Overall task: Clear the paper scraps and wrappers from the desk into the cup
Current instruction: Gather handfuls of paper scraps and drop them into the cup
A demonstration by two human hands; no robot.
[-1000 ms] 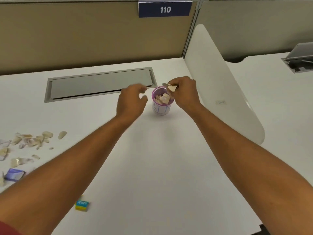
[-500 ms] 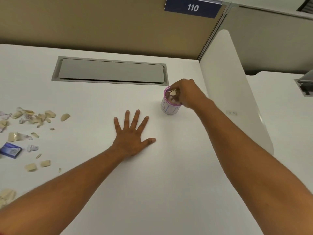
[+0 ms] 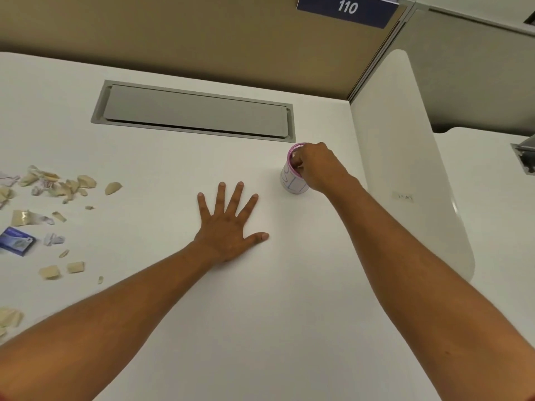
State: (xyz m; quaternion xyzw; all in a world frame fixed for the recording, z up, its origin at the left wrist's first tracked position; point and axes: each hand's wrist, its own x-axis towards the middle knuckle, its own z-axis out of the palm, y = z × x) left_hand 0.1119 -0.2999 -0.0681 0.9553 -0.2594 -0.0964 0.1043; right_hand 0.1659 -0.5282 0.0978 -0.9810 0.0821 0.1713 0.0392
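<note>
A small white cup (image 3: 292,185) with a pink rim and blue lines stands on the white desk (image 3: 275,314) near the divider. My right hand (image 3: 318,166) sits over its mouth, fingers bunched and dipped inside the rim; what lies under them is hidden. To the cup's left, my left hand (image 3: 228,227) rests flat on the desk with fingers spread and holds nothing. Several beige paper scraps (image 3: 58,183) lie at the far left, with a blue wrapper (image 3: 16,241) and a crumpled white scrap (image 3: 53,239) below them. More scraps (image 3: 8,316) lie at the lower left edge.
A grey cable-tray lid (image 3: 197,111) is set into the desk behind my hands. A white rounded divider panel (image 3: 405,157) stands just right of the cup. A tan partition with a "110" sign (image 3: 346,8) closes off the back.
My left hand left the cup and came down flat on the desk. My right hand lowered its scrap from above the rim into the cup's mouth. The view swung left.
</note>
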